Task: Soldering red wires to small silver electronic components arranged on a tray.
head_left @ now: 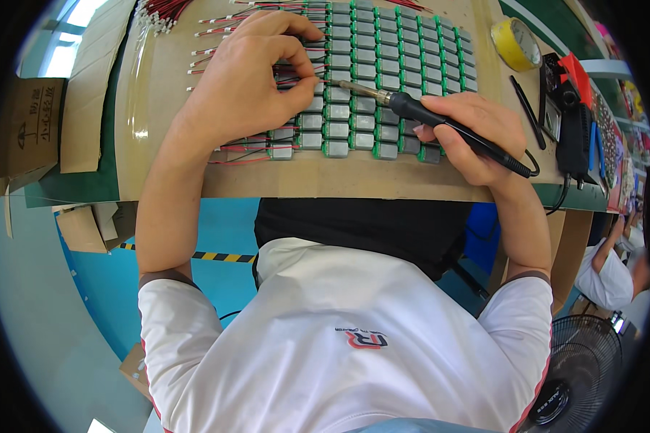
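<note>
Small grey rectangular battery cells [365, 72] with green strips lie in rows on a cardboard-covered table [173, 180]. Red and black wires [242, 144] with white connectors stick out from the cells on the left side. My left hand [249, 83] reaches over these wires, its thumb and forefinger pinched on a thin red wire beside the cells. In my right hand [480, 133] is a soldering iron [440, 119] with a black handle, held like a pen. Its metal tip points left and is close to my left fingertips. Whether the tip touches the wire is too small to tell.
A yellow tape roll [516, 43] and black tweezers [527, 112] lie right of the cells. Beyond them stands a black soldering station [576, 137] with a cable. Loose wires [162, 11] lie far left, a carton [25, 130] at left. A fan [574, 382] and co-worker [610, 267] are at right.
</note>
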`<state>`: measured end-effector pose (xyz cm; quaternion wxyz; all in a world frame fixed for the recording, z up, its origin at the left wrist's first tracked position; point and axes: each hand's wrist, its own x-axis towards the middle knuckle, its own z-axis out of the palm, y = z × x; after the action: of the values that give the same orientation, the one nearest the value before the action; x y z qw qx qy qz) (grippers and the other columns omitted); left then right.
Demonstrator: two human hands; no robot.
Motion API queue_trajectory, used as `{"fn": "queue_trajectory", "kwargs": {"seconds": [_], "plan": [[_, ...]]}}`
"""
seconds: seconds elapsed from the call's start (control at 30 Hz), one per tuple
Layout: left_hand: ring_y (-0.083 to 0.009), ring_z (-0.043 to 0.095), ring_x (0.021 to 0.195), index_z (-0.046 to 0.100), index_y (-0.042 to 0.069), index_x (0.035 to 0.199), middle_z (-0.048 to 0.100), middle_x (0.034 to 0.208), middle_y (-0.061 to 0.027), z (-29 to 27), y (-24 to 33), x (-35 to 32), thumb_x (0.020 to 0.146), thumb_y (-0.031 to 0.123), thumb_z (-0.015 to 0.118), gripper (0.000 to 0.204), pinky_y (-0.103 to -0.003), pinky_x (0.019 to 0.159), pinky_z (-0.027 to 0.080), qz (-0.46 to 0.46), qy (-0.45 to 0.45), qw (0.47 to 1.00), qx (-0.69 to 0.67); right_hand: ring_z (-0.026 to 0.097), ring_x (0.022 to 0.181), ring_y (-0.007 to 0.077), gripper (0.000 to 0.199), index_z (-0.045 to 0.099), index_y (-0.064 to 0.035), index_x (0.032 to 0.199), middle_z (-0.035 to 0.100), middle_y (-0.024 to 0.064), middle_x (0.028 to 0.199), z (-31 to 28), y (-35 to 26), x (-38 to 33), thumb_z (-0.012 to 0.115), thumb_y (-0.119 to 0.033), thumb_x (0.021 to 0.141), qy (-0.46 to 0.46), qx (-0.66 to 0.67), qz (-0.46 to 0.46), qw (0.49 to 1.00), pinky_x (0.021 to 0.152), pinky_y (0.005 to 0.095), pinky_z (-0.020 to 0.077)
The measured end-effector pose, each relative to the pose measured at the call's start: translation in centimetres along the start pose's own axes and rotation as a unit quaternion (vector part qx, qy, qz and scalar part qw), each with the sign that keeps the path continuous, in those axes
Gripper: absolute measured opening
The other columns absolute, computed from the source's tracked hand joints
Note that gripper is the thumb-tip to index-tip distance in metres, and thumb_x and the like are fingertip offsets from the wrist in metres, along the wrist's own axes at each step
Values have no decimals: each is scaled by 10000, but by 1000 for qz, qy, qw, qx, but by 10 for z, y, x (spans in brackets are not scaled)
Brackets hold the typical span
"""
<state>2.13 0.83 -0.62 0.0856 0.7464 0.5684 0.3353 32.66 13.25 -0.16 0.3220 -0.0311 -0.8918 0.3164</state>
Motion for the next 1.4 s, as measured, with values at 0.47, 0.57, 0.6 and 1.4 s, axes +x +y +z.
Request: {"fn": "queue_trajectory", "kwargs": {"seconds": [0.47, 0.57, 0.6, 1.4], "plan": [[-314, 676, 1225, 708, 4, 833, 728, 1311, -104, -1, 2, 0, 807, 47, 793, 99, -406, 1051, 522, -6, -5, 1000, 3, 740, 729, 244, 346, 784, 37, 1201, 773, 122, 834, 1, 2, -1, 800, -4, 858, 7, -2, -12, 1000, 647, 318, 584], [-316, 675, 1230, 709, 4, 834, 727, 1314, -104, -1, 1, 0, 808, 50, 794, 101, -407, 1053, 522, -6, -9, 1000, 5, 740, 724, 243, 346, 782, 42, 1199, 775, 118, 826, 1, 2, 0, 798, -2, 856, 6, -8, -15, 1000, 646, 318, 585], [-316, 675, 1230, 709, 4, 834, 727, 1314, -104, -1, 1, 0, 808, 50, 794, 101, -407, 1053, 522, -6, -8, 1000, 4, 740, 721, 242, 346, 781, 45, 1198, 775, 113, 816, 1, 2, 0, 797, -2, 855, 6, -9, -15, 1000, 646, 318, 586], [-317, 648, 1206, 704, -7, 815, 705, 1284, -105, 1, 1, 1, 792, 22, 792, 95, -406, 1021, 527, 5, -2, 1000, -12, 758, 735, 229, 346, 732, 61, 1270, 794, 105, 818, -8, -1, 7, 710, 9, 929, 2, -5, -10, 1000, 695, 328, 594]]}}
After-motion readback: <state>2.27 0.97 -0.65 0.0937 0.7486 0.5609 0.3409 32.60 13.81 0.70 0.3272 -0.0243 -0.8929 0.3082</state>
